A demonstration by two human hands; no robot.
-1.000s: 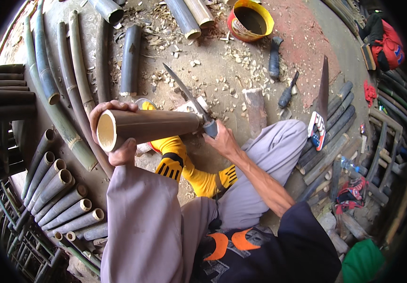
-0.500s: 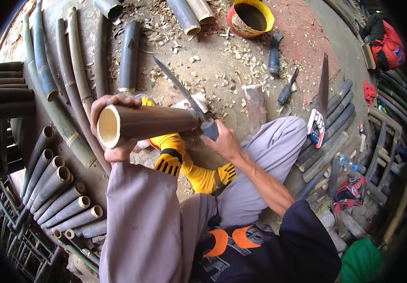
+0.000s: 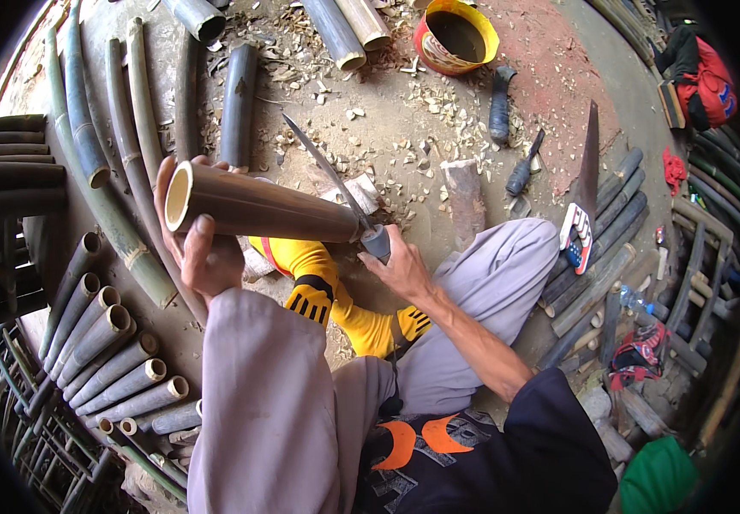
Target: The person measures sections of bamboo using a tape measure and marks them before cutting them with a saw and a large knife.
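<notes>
A brown bamboo tube [image 3: 275, 208] lies across in front of me, its pale hollow end facing left and tilted up. My left hand [image 3: 207, 257] supports that end from below and behind, with the thumb along its near side and fingertips showing over the top. Closed around the grey handle [image 3: 376, 243] of a long knife, my right hand [image 3: 404, 270] is at the tube's right end. The dark knife blade [image 3: 327, 167] points up and left, and its base is against or just beside the tube's far end; I cannot tell which.
Wood chips cover the ground around a yellow-red bucket [image 3: 455, 38] of dark liquid. Two dark wrapped tools [image 3: 500, 103] and a handsaw [image 3: 586, 171] lie to the right. Cut bamboo tubes [image 3: 117, 321] stack at left. My yellow-socked feet [image 3: 361, 321] are below the tube. A person [image 3: 708, 81] sits far right.
The tube's left end has risen and shifted slightly left. My left hand has changed its hold, its thumb now up against the near side. The knife stays at the right end, a little lower.
</notes>
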